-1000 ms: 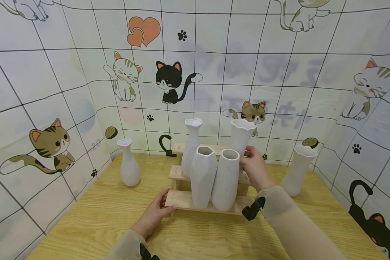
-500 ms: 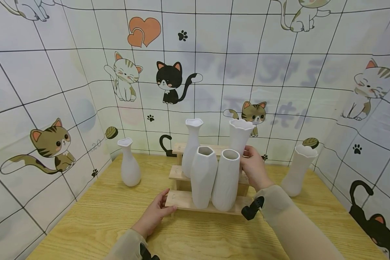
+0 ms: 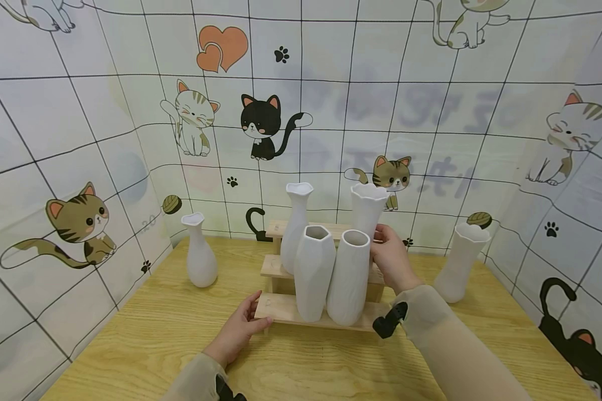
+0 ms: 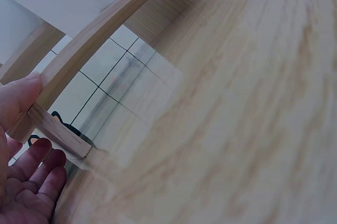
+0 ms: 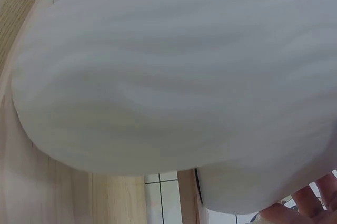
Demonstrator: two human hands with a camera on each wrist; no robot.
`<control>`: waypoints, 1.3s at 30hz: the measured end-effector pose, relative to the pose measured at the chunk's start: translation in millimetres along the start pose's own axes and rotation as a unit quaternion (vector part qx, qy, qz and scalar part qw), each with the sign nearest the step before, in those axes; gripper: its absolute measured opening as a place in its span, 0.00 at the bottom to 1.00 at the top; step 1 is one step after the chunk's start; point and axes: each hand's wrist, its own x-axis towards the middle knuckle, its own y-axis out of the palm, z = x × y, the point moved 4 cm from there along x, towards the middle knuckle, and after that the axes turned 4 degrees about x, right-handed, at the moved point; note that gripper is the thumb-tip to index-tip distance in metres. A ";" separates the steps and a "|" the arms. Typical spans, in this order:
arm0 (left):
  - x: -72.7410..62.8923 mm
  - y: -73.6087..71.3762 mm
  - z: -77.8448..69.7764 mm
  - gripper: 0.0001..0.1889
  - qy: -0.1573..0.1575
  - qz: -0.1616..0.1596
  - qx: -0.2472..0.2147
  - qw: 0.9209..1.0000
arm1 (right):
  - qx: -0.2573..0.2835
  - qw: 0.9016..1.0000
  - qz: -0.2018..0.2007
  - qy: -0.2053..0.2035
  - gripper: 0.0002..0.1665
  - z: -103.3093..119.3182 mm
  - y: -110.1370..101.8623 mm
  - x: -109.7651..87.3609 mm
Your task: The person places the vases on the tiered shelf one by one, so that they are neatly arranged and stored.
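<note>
My right hand holds a white vase with a wavy, flared rim at the right of the three-step wooden stand; its fingertips are hidden behind the vase. The left hand grips the stand's lowest board at its left end, thumb on the board. On that step stand a faceted white vase and a rounded white vase, side by side. Behind them, one step up, is a slim-necked white vase. In the right wrist view, the rounded vase fills most of the picture.
Another slim-necked vase stands on the wood-grain table at the left. A vase with a wavy rim is on the table to the right, beyond my right forearm. A cat-print cloth hangs behind and at both sides.
The flared vase in my right hand has shifted slightly to the left, the fingers moving with it. My left hand and the stand have stayed where they were.
</note>
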 end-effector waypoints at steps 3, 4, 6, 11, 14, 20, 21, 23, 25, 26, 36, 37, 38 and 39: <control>-0.2 0.6 -0.5 0.46 0.001 0.000 -0.002 1.000 | -0.004 1.000 0.006 -0.003 0.35 1.1 0.4 -0.9; -0.2 0.7 -0.6 0.46 0.001 0.001 -0.003 1.000 | -0.004 1.000 0.008 -0.005 0.35 1.1 0.3 -1.1; -0.2 1.0 -0.7 0.46 0.001 0.001 -0.004 1.000 | -0.002 1.000 0.010 -0.008 0.35 0.5 0.0 -0.7; -0.3 1.0 -0.4 0.46 0.000 0.002 -0.007 1.000 | -0.006 1.000 0.018 -0.010 0.34 -3.6 -1.3 1.5; -0.7 0.8 -0.6 0.46 0.000 0.002 -0.009 1.000 | -0.005 1.000 0.022 -0.010 0.33 -4.8 -1.3 2.1; -1.7 -0.3 -2.3 0.46 -0.002 0.002 -0.008 1.000 | -0.002 1.000 0.023 -0.009 0.35 -4.1 1.1 0.5; -1.8 -0.5 -2.5 0.46 -0.003 0.001 -0.008 1.000 | -0.003 1.000 0.022 -0.008 0.35 -4.5 1.4 0.3; -1.8 -0.9 -2.5 0.46 -0.004 0.001 -0.007 1.000 | -0.008 1.000 0.019 -0.003 0.36 -5.3 1.6 -0.5; -1.7 -1.2 -2.0 0.46 -0.004 0.000 -0.004 1.000 | -0.011 1.000 0.017 -0.002 0.36 -6.3 1.8 -1.6; -1.5 -1.3 -1.8 0.46 -0.004 0.000 -0.003 1.000 | -0.013 1.000 0.016 -0.001 0.36 -7.0 1.6 -1.9; 0.1 -0.6 0.4 0.46 -0.001 0.001 -0.001 1.000 | 0.010 0.999 0.031 -0.018 0.37 -10.8 -5.8 -6.9; 0.0 -0.7 0.4 0.46 -0.001 0.000 0.000 1.000 | 0.014 0.999 0.030 -0.021 0.38 -11.6 -7.9 -7.5; 0.0 -0.7 0.3 0.46 -0.001 -0.001 0.002 1.000 | 0.020 0.999 0.028 -0.023 0.38 -12.7 -10.6 -8.0; -0.1 -0.6 0.2 0.46 -0.001 -0.002 0.003 1.000 | 0.025 0.999 0.024 -0.024 0.38 -14.0 -13.7 -8.6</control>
